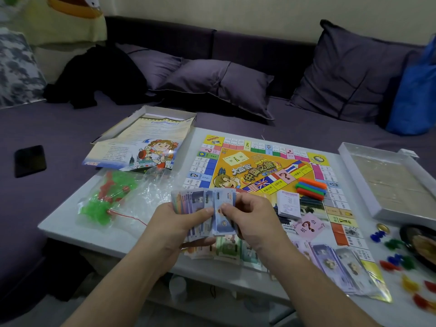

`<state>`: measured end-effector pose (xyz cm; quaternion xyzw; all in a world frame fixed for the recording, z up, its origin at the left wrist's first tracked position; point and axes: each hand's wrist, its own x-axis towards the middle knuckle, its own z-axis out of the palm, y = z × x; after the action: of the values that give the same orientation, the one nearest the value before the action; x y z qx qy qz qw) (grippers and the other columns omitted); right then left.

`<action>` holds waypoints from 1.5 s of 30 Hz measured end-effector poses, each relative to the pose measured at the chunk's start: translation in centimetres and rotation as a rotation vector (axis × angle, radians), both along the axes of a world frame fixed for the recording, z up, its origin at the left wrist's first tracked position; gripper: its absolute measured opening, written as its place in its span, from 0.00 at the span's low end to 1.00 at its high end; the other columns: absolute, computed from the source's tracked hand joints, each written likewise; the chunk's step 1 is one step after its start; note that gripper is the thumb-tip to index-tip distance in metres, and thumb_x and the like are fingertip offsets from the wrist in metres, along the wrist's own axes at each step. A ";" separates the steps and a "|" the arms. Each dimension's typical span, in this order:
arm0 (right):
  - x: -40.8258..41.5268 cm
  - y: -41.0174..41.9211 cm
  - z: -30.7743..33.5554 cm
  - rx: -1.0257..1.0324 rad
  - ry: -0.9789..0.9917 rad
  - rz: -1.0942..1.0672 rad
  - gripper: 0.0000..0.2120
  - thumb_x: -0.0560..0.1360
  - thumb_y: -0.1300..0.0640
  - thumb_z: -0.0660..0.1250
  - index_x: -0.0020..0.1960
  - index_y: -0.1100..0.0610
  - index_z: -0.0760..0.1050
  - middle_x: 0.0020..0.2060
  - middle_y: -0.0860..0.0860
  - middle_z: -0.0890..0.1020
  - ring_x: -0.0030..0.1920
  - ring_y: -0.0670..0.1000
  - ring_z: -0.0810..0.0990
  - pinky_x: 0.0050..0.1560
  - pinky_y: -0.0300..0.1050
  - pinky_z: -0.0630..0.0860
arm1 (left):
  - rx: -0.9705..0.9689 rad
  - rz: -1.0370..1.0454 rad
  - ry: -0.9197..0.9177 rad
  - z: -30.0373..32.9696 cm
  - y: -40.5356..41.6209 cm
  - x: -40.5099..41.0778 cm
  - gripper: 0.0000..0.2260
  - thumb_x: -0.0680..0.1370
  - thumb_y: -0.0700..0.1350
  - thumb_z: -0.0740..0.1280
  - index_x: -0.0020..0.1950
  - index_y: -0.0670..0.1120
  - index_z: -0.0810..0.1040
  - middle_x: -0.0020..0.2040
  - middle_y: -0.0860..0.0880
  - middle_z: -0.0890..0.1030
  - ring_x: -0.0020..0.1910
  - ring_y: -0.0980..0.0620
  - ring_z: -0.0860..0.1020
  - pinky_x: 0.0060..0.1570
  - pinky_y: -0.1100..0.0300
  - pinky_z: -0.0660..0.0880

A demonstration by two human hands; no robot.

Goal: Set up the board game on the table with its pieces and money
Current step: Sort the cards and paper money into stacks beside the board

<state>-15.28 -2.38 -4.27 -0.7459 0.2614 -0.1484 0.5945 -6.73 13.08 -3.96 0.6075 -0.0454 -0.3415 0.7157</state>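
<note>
Meanwhile both hands (212,220) grip fanned banknotes (205,208) above the cluttered game board (271,175).

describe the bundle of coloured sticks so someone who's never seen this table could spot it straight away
Start at the game board spread on the white table. On its yellow centre, towards the right side just below the row of printed flags, lies the bundle of coloured sticks. Unlike the flat white card stack and pink card nearby, it is a chunky pile of orange, green, blue and red bars.
</note>
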 end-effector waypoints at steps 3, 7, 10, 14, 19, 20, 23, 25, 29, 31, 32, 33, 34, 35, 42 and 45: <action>0.1 -0.1 -0.1 -0.050 0.003 -0.017 0.03 0.79 0.57 0.74 0.50 0.57 0.85 0.41 0.52 0.87 0.40 0.49 0.87 0.37 0.47 0.84 | -0.007 -0.006 0.032 0.2 0.0 0.0 0.15 0.74 0.38 0.77 0.60 0.38 0.83 0.49 0.36 0.87 0.47 0.37 0.87 0.38 0.45 0.86; 0.3 -0.1 -0.2 -0.034 0.040 0.017 0.05 0.79 0.56 0.74 0.48 0.57 0.85 0.41 0.52 0.87 0.41 0.50 0.87 0.39 0.46 0.83 | -0.007 -0.016 0.049 0.4 0.3 0.1 0.13 0.77 0.37 0.74 0.61 0.39 0.81 0.50 0.36 0.87 0.48 0.36 0.87 0.40 0.43 0.86; 0.5 0.1 -0.2 0.004 0.022 0.023 0.05 0.79 0.57 0.74 0.51 0.59 0.85 0.42 0.53 0.88 0.42 0.52 0.88 0.42 0.52 0.85 | 0.013 0.002 0.021 0.3 0.5 0.3 0.11 0.76 0.36 0.74 0.59 0.38 0.82 0.48 0.36 0.87 0.46 0.36 0.87 0.36 0.46 0.86; 0.8 0.6 0.0 0.114 -0.012 0.005 0.04 0.80 0.59 0.73 0.53 0.55 0.85 0.37 0.48 0.87 0.36 0.45 0.85 0.32 0.37 0.77 | 0.040 0.043 0.005 0.4 1.0 0.7 0.09 0.77 0.36 0.74 0.57 0.37 0.83 0.47 0.36 0.87 0.44 0.37 0.88 0.34 0.48 0.85; 1.9 1.7 -0.1 0.110 -0.002 0.002 0.04 0.80 0.60 0.73 0.54 0.54 0.84 0.39 0.49 0.87 0.32 0.41 0.83 0.27 0.33 0.73 | 0.143 0.199 -0.028 0.2 2.9 3.3 0.08 0.76 0.36 0.75 0.53 0.35 0.82 0.46 0.36 0.87 0.43 0.37 0.88 0.47 0.38 0.84; 2.3 2.0 -0.2 0.084 0.022 0.013 0.04 0.80 0.59 0.73 0.54 0.54 0.84 0.41 0.50 0.88 0.35 0.43 0.85 0.28 0.34 0.76 | 0.133 0.233 -0.015 0.3 3.4 3.9 0.08 0.76 0.36 0.75 0.53 0.35 0.82 0.46 0.35 0.87 0.44 0.36 0.87 0.48 0.37 0.84; 3.4 3.3 -0.5 -0.046 0.121 0.074 0.04 0.78 0.56 0.75 0.51 0.50 0.82 0.45 0.49 0.88 0.43 0.47 0.88 0.41 0.45 0.86 | 0.079 0.319 0.026 0.7 4.7 5.2 0.07 0.77 0.33 0.73 0.54 0.35 0.81 0.45 0.37 0.88 0.42 0.38 0.88 0.37 0.43 0.85; 4.1 4.5 -0.9 -0.126 0.169 0.126 0.05 0.77 0.56 0.76 0.50 0.48 0.81 0.45 0.47 0.87 0.43 0.45 0.87 0.44 0.45 0.86 | 0.061 0.348 0.031 0.9 5.1 5.4 0.06 0.77 0.33 0.74 0.53 0.37 0.81 0.42 0.39 0.88 0.39 0.40 0.88 0.32 0.46 0.85; 5.2 6.4 -1.5 -0.295 0.273 0.141 0.08 0.77 0.52 0.77 0.48 0.48 0.77 0.42 0.44 0.82 0.43 0.45 0.82 0.38 0.40 0.77 | 0.051 0.297 0.031 1.1 5.2 5.0 0.07 0.77 0.34 0.74 0.53 0.36 0.81 0.43 0.39 0.88 0.39 0.40 0.88 0.33 0.47 0.85; 5.4 6.8 -1.3 -0.342 0.317 0.116 0.10 0.78 0.50 0.76 0.47 0.50 0.74 0.41 0.45 0.80 0.42 0.47 0.80 0.35 0.41 0.73 | 0.044 0.238 0.041 1.1 5.0 4.6 0.08 0.77 0.35 0.73 0.55 0.36 0.81 0.46 0.38 0.88 0.44 0.39 0.88 0.37 0.45 0.86; 5.3 6.9 -1.2 -0.362 0.325 0.099 0.10 0.79 0.49 0.74 0.48 0.51 0.74 0.42 0.46 0.79 0.42 0.47 0.79 0.36 0.42 0.73 | 0.041 0.215 0.050 1.1 4.9 4.5 0.08 0.77 0.35 0.73 0.56 0.36 0.81 0.47 0.37 0.88 0.45 0.38 0.88 0.38 0.44 0.86; 5.3 6.9 -1.1 -0.400 0.320 0.083 0.09 0.80 0.49 0.72 0.50 0.51 0.74 0.44 0.47 0.80 0.42 0.46 0.79 0.37 0.43 0.73 | 0.041 0.197 0.058 1.1 4.8 4.4 0.09 0.77 0.35 0.74 0.56 0.36 0.81 0.48 0.37 0.88 0.45 0.38 0.88 0.39 0.43 0.86; 5.2 6.7 -0.9 -0.444 0.303 0.064 0.08 0.81 0.49 0.70 0.53 0.52 0.75 0.46 0.48 0.80 0.43 0.45 0.78 0.39 0.43 0.74 | 0.043 0.182 0.061 1.0 4.7 4.3 0.10 0.76 0.35 0.74 0.56 0.36 0.81 0.47 0.37 0.88 0.45 0.38 0.88 0.39 0.42 0.86; 5.1 6.4 -0.7 -0.452 0.278 0.050 0.06 0.82 0.51 0.68 0.53 0.53 0.75 0.46 0.49 0.80 0.44 0.45 0.78 0.41 0.44 0.76 | 0.050 0.167 0.058 0.9 4.6 4.1 0.11 0.75 0.34 0.75 0.56 0.36 0.82 0.47 0.37 0.88 0.44 0.38 0.88 0.40 0.41 0.86; 3.2 3.9 0.8 0.130 -0.001 0.101 0.08 0.79 0.55 0.74 0.47 0.60 0.82 0.36 0.52 0.81 0.32 0.47 0.76 0.29 0.40 0.72 | 0.086 -0.052 -0.034 1.1 3.0 2.1 0.13 0.71 0.35 0.77 0.56 0.36 0.84 0.47 0.36 0.87 0.45 0.40 0.88 0.41 0.43 0.86; 2.8 2.8 0.4 0.070 -0.033 0.062 0.07 0.78 0.59 0.75 0.46 0.62 0.81 0.36 0.56 0.82 0.31 0.46 0.77 0.28 0.37 0.72 | 0.020 -0.104 0.005 1.3 2.5 1.5 0.11 0.77 0.32 0.71 0.60 0.35 0.81 0.50 0.34 0.87 0.47 0.36 0.87 0.41 0.44 0.86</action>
<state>-12.49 0.45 -3.84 -0.7297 0.2331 -0.1329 0.6289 -5.23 15.55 -2.61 0.6107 -0.0716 -0.3800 0.6910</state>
